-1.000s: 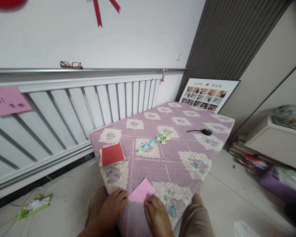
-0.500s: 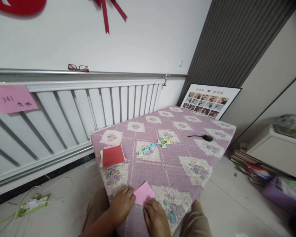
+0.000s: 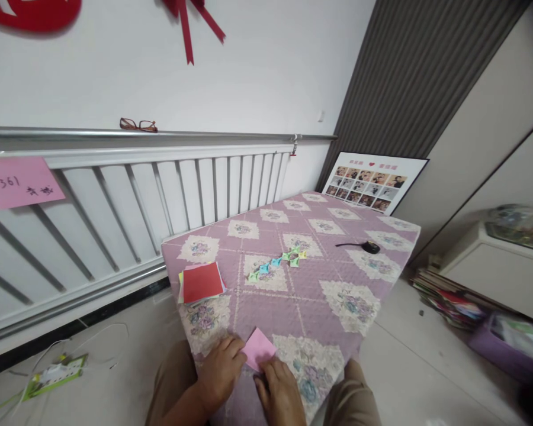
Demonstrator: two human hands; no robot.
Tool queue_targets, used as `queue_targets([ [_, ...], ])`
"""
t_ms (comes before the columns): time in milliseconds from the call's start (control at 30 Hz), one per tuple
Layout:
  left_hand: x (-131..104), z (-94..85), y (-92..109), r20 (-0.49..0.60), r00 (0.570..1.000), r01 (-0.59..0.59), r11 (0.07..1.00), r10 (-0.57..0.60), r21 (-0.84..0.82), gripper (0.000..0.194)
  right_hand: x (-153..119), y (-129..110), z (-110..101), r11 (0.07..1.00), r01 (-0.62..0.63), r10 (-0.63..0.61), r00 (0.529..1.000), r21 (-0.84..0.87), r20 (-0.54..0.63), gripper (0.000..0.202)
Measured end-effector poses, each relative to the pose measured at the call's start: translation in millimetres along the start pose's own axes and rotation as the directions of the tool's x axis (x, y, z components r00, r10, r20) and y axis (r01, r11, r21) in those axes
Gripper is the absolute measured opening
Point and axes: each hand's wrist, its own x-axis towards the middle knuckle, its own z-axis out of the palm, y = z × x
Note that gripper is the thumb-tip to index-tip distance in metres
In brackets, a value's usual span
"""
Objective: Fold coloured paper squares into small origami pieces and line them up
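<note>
A small pink paper square (image 3: 258,348) lies on the tablecloth at the near end of the table, turned with one corner pointing away from me. My left hand (image 3: 222,365) has its fingertips closed on the paper's left corner. On the lower right edge, my right hand (image 3: 281,391) presses with bent fingers, which cover part of the paper. Farther up the table, several small folded paper pieces (image 3: 276,261) in green, blue and yellow form a slanting row. To the left rests a stack of coloured paper sheets (image 3: 202,283), red on top.
The purple flowered tablecloth (image 3: 275,307) covers the table, which stands against a white radiator (image 3: 204,186). A black object with a strap (image 3: 371,247) lies at the right. A photo board (image 3: 373,183) leans at the far end. A power strip (image 3: 55,376) is on the floor.
My right hand's fingers have shifted slightly up and left over the pink paper's edge. My left hand stays at its corner. The whole view has moved a little.
</note>
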Motion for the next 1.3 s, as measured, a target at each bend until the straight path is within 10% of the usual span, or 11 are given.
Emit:
queue_targets([
  [400, 5, -28.3, 32, 0.075, 0.997, -0.001, 0.998, 0.006, -0.066, 0.017, 0, -3, -8, 0.99, 0.019, -0.018, 1.0, 0.14, -0.014, 0.016],
  [600, -1, -59.4, 31, -0.189, 0.978, 0.049, 0.977, -0.089, -0.208, 0.027, 12, -18, -14, 0.894, -0.144, 0.138, 0.989, 0.425, 0.046, 0.022],
  [767, -7, -78.0, 22, -0.403, 0.862, 0.194, 0.934, -0.308, -0.299, 0.028, 31, -28, -19, 0.426, -0.579, 0.561, 0.772, 0.695, 0.299, 0.039],
  [900, -16, -65.3, 22, -0.278, 0.933, 0.168, 0.96, -0.228, -0.225, 0.026, 37, -33, -17, 0.01, -0.636, 0.597, 0.623, 0.772, 0.505, 0.042],
  [1033, -26, -35.8, 27, -0.191, 0.977, 0.088, 0.993, -0.1, -0.072, 0.04, 36, -42, -14, -0.167, -0.621, 0.572, 0.571, 0.766, 0.588, 0.039],
  [1167, -26, -10.4, 28, -0.22, 0.97, 0.111, 0.993, -0.102, 0.03, 0.034, 34, -46, -13, -0.125, -0.66, 0.576, 0.56, 0.741, 0.596, 0.04],
  [1300, -21, -2.8, 24, -0.159, 0.977, 0.15, 0.987, -0.141, 0.052, 0.032, 33, -39, -11, 0.121, -0.746, 0.553, 0.599, 0.655, 0.579, 0.041],
])
